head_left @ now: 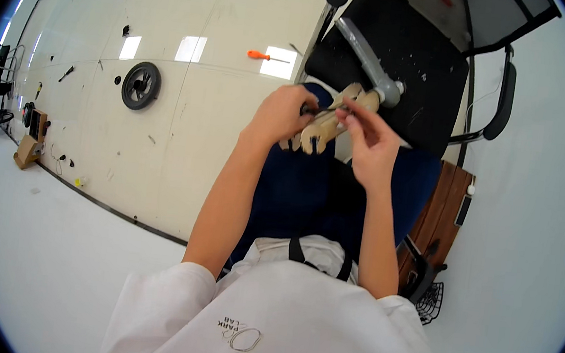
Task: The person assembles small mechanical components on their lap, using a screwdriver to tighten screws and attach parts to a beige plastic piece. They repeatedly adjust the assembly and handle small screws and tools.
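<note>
While seated, with forearms reaching up from the lower edge: working over a pale wooden piece [327, 122], the landmark for all else. Far left of the wooden piece, at the table's far-left end, a small cardboard box [27, 151] and a dark boxy item [38, 124]. Nearer, still well left of the piece, a black wheel [141, 85] lying flat on the cream table [159, 155]. Up and left of the piece, well apart from it, an orange-handled screwdriver [263, 56] on the table. Just left of the piece, the left hand [281, 113], fingers curled and closed around its left part, with what looks like a thin dark tool at the fingertips, too small to tell for sure. At the middle, the wooden piece itself, held up between both hands above the lap in dark blue trousers [301, 193], its forked lower end pointing down. Just right of the piece, the right hand [370, 141], fingers bent and pinching its right side. Above and just right of the piece, touching its upper end, a grey tube [369, 54] slanting up-left across a black office chair [406, 65]. Lower right of the piece, a brown wooden board [442, 215] standing on the white floor [515, 273]. Below the piece, a white shirt [279, 329].
</note>
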A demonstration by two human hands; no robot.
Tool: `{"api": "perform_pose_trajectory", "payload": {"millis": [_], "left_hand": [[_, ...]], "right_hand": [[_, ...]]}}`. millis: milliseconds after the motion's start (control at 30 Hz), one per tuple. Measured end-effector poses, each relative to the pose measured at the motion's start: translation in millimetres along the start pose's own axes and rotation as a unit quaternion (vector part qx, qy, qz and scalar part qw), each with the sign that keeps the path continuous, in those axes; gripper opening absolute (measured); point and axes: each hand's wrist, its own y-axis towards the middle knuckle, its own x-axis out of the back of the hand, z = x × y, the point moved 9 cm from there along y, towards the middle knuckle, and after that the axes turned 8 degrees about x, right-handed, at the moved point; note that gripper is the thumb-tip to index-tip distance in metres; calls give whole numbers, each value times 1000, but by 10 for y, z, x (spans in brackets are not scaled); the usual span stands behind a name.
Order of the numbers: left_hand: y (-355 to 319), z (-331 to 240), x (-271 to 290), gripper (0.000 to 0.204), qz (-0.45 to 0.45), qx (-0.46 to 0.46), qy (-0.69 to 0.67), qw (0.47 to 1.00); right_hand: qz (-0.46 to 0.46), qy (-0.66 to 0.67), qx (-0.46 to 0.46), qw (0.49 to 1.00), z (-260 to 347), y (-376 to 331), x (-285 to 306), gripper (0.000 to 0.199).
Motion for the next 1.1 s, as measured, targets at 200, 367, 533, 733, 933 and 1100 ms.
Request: {"api": "perform_pose_trajectory", "payload": {"millis": [200, 367, 533, 733, 933, 1100], "left_hand": [[25, -98, 37, 20, -18, -33, -6, 999], [71, -132, 107, 24, -29, -51, -63, 996], [-22, -387, 201, 25, -31, -100, -125, 987], [10, -231, 162, 17, 1, -32, -150, 988], [41, -204, 183, 15, -3, -11, -144, 990], [51, -177, 211, 19, -22, -10, -182, 983]], "right_hand": [[59, 18, -15, 998, -63, 156, 45, 22], [52, 102, -93, 989, -223, 265, 14, 26], [62, 352, -114, 927, -442, 317, -38, 29], [-66, 261, -186, 945, -509, 307, -80, 35], [-57, 3, -59, 997, -146, 247, -139, 14], [93, -227, 138, 960, 316, 404, -297, 24]]}}
